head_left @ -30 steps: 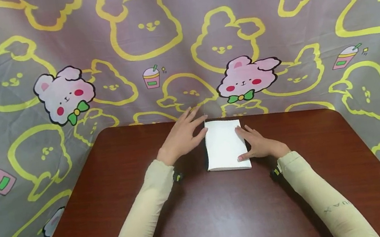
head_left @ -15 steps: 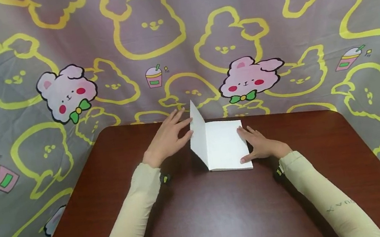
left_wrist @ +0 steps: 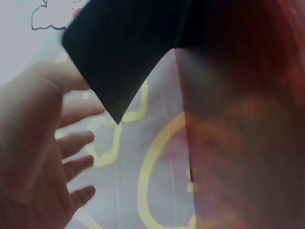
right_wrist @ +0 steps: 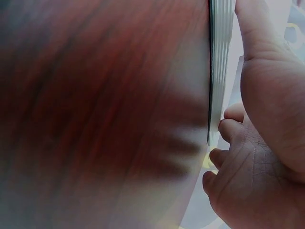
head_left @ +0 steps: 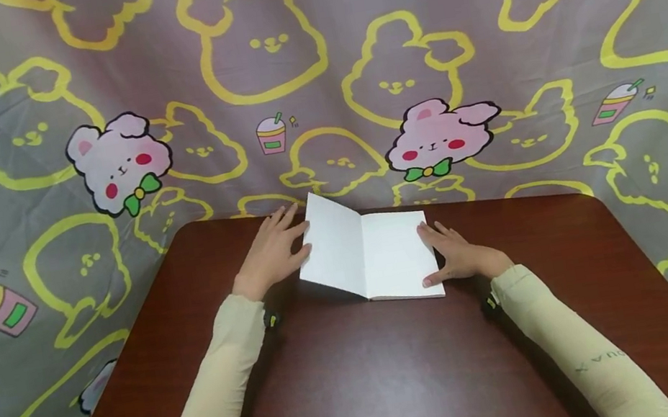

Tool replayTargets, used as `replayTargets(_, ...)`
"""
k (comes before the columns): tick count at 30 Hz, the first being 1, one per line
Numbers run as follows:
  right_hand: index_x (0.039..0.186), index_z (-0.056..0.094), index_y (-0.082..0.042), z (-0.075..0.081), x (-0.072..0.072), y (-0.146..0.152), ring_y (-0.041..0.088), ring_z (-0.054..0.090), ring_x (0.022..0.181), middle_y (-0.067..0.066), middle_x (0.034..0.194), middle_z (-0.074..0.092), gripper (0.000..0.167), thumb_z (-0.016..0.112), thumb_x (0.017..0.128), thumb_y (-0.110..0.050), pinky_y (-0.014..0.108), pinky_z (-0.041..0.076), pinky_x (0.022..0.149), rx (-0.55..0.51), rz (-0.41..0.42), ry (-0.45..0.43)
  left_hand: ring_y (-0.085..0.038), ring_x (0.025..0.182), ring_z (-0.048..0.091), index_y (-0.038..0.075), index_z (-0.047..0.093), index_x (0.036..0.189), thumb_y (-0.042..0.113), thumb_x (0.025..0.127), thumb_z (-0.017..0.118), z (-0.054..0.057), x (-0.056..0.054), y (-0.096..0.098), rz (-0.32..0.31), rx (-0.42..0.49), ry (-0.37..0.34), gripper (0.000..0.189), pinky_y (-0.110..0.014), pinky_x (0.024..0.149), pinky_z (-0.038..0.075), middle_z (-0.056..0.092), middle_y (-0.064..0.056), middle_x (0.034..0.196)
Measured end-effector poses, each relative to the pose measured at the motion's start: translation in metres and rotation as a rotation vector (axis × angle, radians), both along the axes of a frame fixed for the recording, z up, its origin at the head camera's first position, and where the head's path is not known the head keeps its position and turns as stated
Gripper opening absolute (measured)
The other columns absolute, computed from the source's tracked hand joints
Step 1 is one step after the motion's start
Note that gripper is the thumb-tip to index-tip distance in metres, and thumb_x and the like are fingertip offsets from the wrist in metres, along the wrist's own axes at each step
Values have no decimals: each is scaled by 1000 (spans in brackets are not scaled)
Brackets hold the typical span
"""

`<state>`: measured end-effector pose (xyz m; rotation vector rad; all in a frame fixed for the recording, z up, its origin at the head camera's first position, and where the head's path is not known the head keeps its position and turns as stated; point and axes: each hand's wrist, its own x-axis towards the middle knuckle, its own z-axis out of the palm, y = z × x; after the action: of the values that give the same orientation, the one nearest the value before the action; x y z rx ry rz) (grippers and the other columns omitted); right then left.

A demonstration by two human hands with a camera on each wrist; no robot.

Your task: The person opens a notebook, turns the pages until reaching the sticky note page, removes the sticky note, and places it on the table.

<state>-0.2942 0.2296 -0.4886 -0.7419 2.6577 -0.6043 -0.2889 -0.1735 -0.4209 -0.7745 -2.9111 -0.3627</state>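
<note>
Nearest you, your two pale cream cloth sleeves reach over the shiny red-brown surface. Past them, your right hand has its fingers spread, with the thumb resting on the right side of a white-paged paper book. Your left hand has its fingers spread too, and its thumb and first finger touch the edge of the tilted cover, white inside and black outside. The book lies close to the surface's far edge, between the two far corners. Behind that edge hangs a grey cloth with yellow animal shapes and pink bunny faces.
</note>
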Motion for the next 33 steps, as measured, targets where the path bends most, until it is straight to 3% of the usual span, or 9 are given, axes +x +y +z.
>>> replayTargets(6,160,8,6,1,1,-1,53,-4,153,26,168,5,127,84,77,-53,71,4,119,4,1,10,-43,153,21,10,55,147,34,102,58,-18,1,-8,75,-37,-65,52,-62,123,18,29,-19,165)
replayTargets(13,161,8,5,1,1,1,52,-5,153,25,169,5,128,85,77,-53,71,3,120,-3,4,13,-42,153,23,10,56,147,32,101,59,-37,-1,-8,100,-29,-108,51,-62,123,19,31,-18,164)
replayTargets(23,160,8,6,-4,-2,3,52,-5,153,25,169,5,128,84,77,-55,71,6,119,6,3,19,-40,152,27,8,51,150,29,102,53,-61,2,27,-7,-115,-183,52,-61,122,22,37,-19,161)
replayTargets(29,160,7,6,-7,-5,4,51,-4,153,25,169,4,129,85,76,-53,70,8,120,-3,7,17,-41,152,26,8,42,155,41,105,50,-67,3,50,-74,-66,-215,61,-58,123,24,31,-20,163)
replayTargets(33,160,6,7,-9,-6,4,51,-2,153,25,169,3,129,85,77,-52,70,9,120,-19,12,3,-43,153,21,11,35,159,47,105,46,-69,3,59,-81,-62,-259,66,-59,123,22,23,-20,166)
